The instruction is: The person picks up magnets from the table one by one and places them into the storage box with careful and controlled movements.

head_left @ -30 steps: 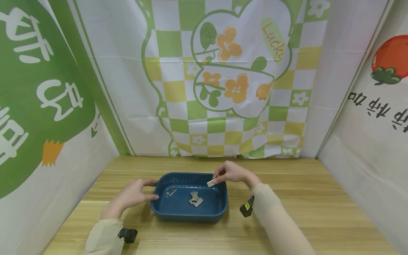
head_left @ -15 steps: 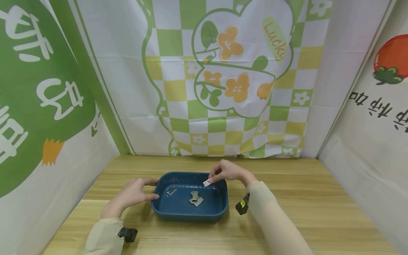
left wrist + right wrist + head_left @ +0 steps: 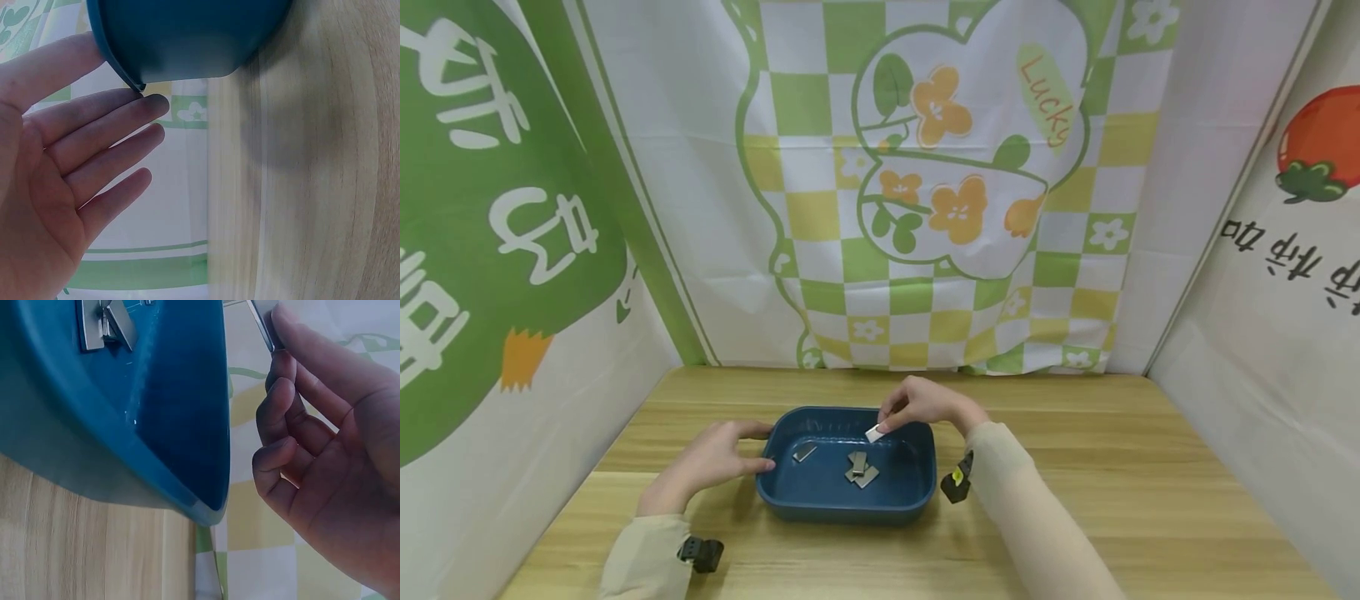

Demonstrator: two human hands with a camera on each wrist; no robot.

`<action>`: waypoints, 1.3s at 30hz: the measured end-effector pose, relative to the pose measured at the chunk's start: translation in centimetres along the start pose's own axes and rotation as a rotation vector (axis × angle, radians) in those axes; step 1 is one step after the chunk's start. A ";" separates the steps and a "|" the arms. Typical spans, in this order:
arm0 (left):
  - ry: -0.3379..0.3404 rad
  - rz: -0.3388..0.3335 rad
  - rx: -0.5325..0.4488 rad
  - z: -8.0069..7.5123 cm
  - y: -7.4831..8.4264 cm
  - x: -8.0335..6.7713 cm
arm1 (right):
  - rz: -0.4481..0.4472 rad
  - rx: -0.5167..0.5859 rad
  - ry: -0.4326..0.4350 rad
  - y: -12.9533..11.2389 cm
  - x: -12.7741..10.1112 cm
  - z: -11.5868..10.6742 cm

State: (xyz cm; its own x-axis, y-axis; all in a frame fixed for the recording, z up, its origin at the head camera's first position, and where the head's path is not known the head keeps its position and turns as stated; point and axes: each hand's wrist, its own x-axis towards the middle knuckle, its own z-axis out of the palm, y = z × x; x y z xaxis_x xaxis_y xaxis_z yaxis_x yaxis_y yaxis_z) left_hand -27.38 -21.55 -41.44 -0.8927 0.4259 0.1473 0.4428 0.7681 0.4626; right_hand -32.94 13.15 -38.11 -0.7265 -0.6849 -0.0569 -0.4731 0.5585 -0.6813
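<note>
A blue rectangular plastic basin (image 3: 842,513) stands on the wooden table. Inside it, several flat silver metal blocks (image 3: 860,463) lie heaped right of the middle, and a separate silver block (image 3: 805,452) lies toward the left. My right hand (image 3: 921,402) is over the basin's back right part, pinching a small flat silver block (image 3: 873,434) between thumb and fingertips above the basin floor. At the left end, my left hand (image 3: 718,454) touches the rim with its thumb and fingertips; the left wrist view shows its fingers (image 3: 119,147) nearly straight.
Wooden tabletop (image 3: 1075,483) surrounds the basin. A patterned cloth (image 3: 940,317) hangs behind the table, with printed cloth walls at the left and right. A small black camera (image 3: 702,553) sits on the left wrist, another black camera (image 3: 956,486) on the right.
My right hand has moved left across the back of the basin, carrying the pinched silver block closer to the heap. My left hand and the basin have stayed put.
</note>
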 end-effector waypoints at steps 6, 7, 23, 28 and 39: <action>0.000 0.001 -0.004 -0.1 0.1 -0.1 | -0.007 -0.006 0.005 -0.1 0.6 0.3; 0.001 0.002 -0.004 -0.1 0.1 -0.1 | -0.005 -0.007 0.004 -0.1 0.7 0.4; -0.005 -0.009 -0.007 -0.1 0.0 -0.1 | 0.051 -0.004 -0.059 -1.4 1.7 1.0; -0.005 -0.010 -0.007 -0.1 0.0 -0.1 | 0.050 -0.025 -0.086 -1.5 2.0 1.2; -0.011 -0.013 -0.005 0.0 0.0 -0.1 | 0.071 -0.052 -0.148 -0.8 2.6 2.4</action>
State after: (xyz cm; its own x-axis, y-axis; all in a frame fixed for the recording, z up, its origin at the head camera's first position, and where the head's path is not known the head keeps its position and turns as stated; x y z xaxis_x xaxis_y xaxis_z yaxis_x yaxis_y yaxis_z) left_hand -27.28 -21.60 -41.42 -0.8973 0.4213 0.1318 0.4309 0.7711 0.4687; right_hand -33.29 9.80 -39.49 -0.6795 -0.7022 -0.2125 -0.4513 0.6284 -0.6335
